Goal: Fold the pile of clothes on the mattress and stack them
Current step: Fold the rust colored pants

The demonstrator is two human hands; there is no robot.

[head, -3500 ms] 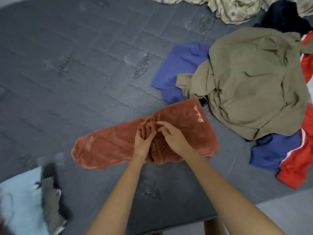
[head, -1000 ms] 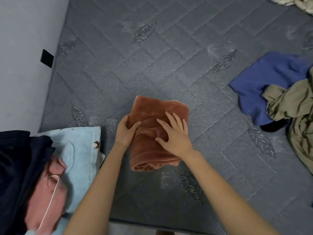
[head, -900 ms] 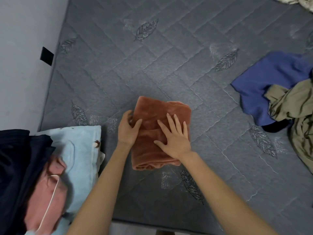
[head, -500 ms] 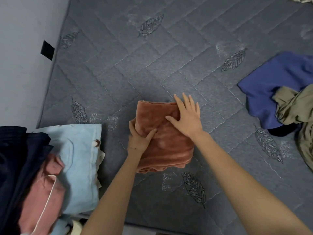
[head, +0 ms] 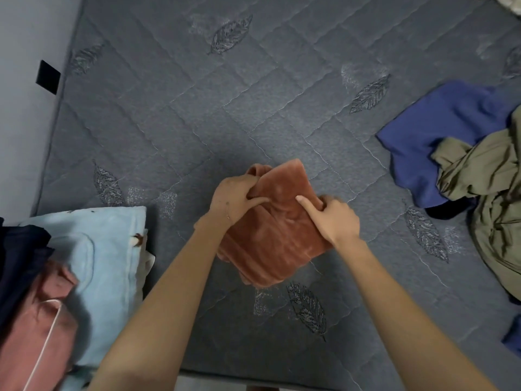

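A folded rust-brown fleece garment [head: 277,235] is held just above the grey quilted mattress [head: 197,114], tilted. My left hand [head: 235,197] grips its upper left edge, thumb on top. My right hand [head: 334,218] grips its right edge, index finger stretched over the fabric. To the left lies a stack of folded clothes: a light blue piece [head: 112,249], a pink one [head: 36,328] and a dark navy one [head: 19,258]. At the right lies the unfolded pile, with a blue garment [head: 439,131] under an olive one [head: 493,198].
A pale wall [head: 25,108] runs along the mattress's left side, with a small black tag [head: 48,77] at the mattress edge. The mattress's near edge crosses the bottom of the view. A patterned beige cloth [head: 507,4] shows at the top right corner.
The long brown garment has been folded into a compact bundle. In the last half second both hands went from pressing it flat to gripping its sides and lifting it, turned slightly.
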